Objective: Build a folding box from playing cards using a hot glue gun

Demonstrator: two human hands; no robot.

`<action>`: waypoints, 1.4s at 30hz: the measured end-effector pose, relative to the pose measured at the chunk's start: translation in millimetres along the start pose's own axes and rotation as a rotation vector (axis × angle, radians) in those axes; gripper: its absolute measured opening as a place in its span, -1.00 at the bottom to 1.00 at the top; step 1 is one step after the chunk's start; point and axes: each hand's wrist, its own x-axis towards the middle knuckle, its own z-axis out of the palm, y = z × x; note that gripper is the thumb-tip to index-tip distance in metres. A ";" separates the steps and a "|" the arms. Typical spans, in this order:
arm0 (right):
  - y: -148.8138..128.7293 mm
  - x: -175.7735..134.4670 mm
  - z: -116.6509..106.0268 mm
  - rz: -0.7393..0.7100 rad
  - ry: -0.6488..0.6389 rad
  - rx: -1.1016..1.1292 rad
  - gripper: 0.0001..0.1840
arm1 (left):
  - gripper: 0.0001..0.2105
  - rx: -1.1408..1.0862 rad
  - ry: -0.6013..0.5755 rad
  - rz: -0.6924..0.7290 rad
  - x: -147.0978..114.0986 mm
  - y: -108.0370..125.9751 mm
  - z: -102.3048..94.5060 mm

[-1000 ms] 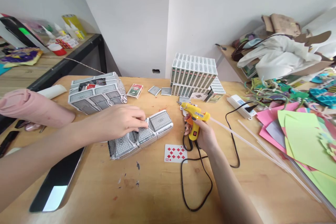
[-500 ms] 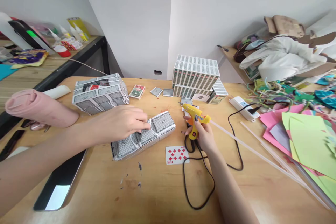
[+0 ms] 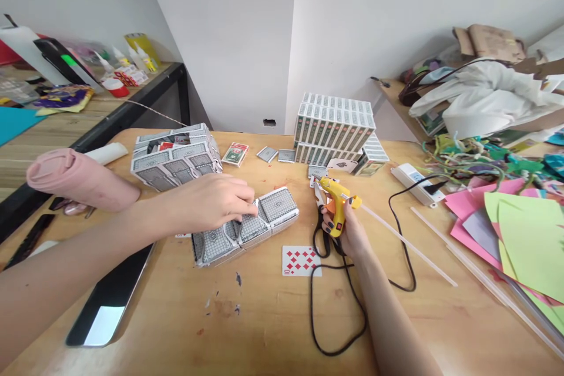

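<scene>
My left hand [image 3: 227,202], fingers curled and pressed together, rests on top of a box covered in grey patterned playing cards [image 3: 278,207]. The fingertips bear on the middle of its upper side; what lies under them is partly hidden. My right hand [image 3: 350,229] is wrapped round a yellow hot glue gun [image 3: 337,192], its nozzle pointing up and left. A long translucent glue stick [image 3: 409,245] sticks out of its back. Scissors with black handles [image 3: 325,242] lie beside the gun, partly behind it. A ten of diamonds card [image 3: 301,261] lies between the box and the gun's cord.
Another card-covered box [image 3: 174,161] stands behind my left hand, near a pink tumbler [image 3: 83,179]. Stacked card packs [image 3: 335,123] stand at the back. The black cord [image 3: 312,317] loops over the table to a power strip [image 3: 412,181]. Coloured paper [image 3: 529,241] lies right, a phone [image 3: 110,296] left.
The view has shifted slightly, so things sit a little further right. My right hand has drawn the glue gun slightly away from the box, showing more of the scissors. My left hand stays on the box.
</scene>
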 end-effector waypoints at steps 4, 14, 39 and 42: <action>1.4 1.1 -3.4 0.014 0.002 -0.016 -0.48 | -0.84 0.034 -0.129 0.032 1.3 -0.8 -2.7; 1.6 -0.1 -3.9 -0.012 -0.006 -0.041 -0.53 | -0.84 -0.074 -0.173 -0.032 0.6 -6.6 -6.3; -0.5 -5.6 -6.0 0.008 -0.048 -0.064 -0.58 | -0.78 -0.025 -0.100 -0.059 -6.9 -5.6 -15.8; 1.6 -4.1 -7.3 0.000 -0.066 -0.072 -0.60 | -0.76 -0.044 -0.058 -0.105 -11.6 -4.5 -16.8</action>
